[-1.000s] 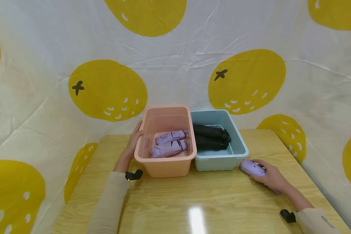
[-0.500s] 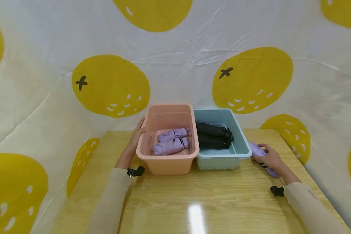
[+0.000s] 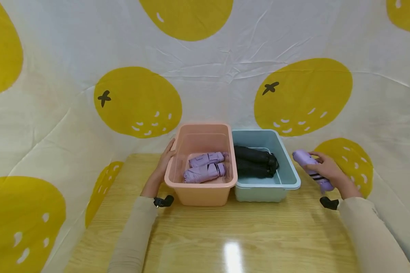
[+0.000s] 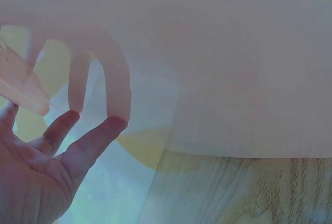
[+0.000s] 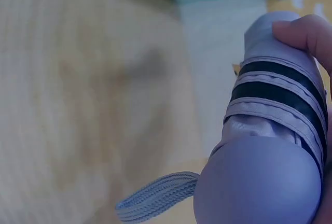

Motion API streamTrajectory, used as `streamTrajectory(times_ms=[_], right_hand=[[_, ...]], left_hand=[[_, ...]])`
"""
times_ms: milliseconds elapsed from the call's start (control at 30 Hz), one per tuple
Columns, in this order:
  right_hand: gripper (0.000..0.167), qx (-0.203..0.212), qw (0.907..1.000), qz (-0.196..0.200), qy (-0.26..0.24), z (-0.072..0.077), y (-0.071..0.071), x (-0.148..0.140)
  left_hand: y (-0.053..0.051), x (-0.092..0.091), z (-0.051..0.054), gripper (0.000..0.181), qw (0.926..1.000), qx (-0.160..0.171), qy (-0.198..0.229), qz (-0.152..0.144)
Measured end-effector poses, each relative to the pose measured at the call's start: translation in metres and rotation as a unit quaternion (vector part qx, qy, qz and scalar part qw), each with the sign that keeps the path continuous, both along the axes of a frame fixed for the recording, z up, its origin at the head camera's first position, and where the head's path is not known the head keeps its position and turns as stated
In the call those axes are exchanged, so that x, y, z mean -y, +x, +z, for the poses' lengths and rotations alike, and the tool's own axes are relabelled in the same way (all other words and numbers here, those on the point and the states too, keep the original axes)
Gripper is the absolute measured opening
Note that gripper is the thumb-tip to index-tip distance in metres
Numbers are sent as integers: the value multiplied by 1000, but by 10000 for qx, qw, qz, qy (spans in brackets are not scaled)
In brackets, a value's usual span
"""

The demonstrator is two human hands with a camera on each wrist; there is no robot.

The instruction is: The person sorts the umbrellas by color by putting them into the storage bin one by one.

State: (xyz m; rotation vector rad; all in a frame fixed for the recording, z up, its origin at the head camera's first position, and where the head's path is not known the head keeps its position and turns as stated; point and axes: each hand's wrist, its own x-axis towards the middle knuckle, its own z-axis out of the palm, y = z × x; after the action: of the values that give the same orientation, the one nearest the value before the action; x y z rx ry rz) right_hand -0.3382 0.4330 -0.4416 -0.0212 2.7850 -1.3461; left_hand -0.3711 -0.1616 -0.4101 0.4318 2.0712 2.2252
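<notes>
My right hand (image 3: 331,172) grips a folded lavender umbrella (image 3: 303,157) to the right of the blue bin, raised off the table. In the right wrist view, the umbrella (image 5: 259,175) shows black stripes, a rounded handle end and a dangling wrist strap (image 5: 158,195); the thumb lies along its far end. Against the left side of the pink bin (image 3: 201,197) rests my left hand (image 3: 164,163). Seen from the left wrist, the fingers of this hand (image 4: 49,169) are extended, their tips touching the bin's glossy wall (image 4: 233,68). Two folded lavender umbrellas (image 3: 205,173) lie inside the pink bin.
Right beside the pink bin stands a blue bin (image 3: 261,194) holding two folded black umbrellas (image 3: 251,168). Both bins sit on a wooden table (image 3: 191,235), near its back edge. A white cloth with yellow fruit prints (image 3: 205,98) hangs behind and at the sides.
My right hand has lifted the lavender umbrella from the table beside the blue bin, moving up and away from me. The left hand stays on the pink bin. The head view has shifted slightly.
</notes>
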Motion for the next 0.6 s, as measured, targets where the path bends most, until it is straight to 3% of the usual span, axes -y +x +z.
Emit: streamTrajectory(times_ms=[233,400,600], right_hand=[[79,-249,9994,191,124,66,-14,15],[78,-328,9971,472,500,104,-25,37],[72,-606,9885,963,992,140,-41,79]], left_hand=[[3,0,4,58,9998,-83,-158,48],[-5,3,-9,59,9999,-87,69,-65],[-13,2,-23,60,9998,-160,144,35]])
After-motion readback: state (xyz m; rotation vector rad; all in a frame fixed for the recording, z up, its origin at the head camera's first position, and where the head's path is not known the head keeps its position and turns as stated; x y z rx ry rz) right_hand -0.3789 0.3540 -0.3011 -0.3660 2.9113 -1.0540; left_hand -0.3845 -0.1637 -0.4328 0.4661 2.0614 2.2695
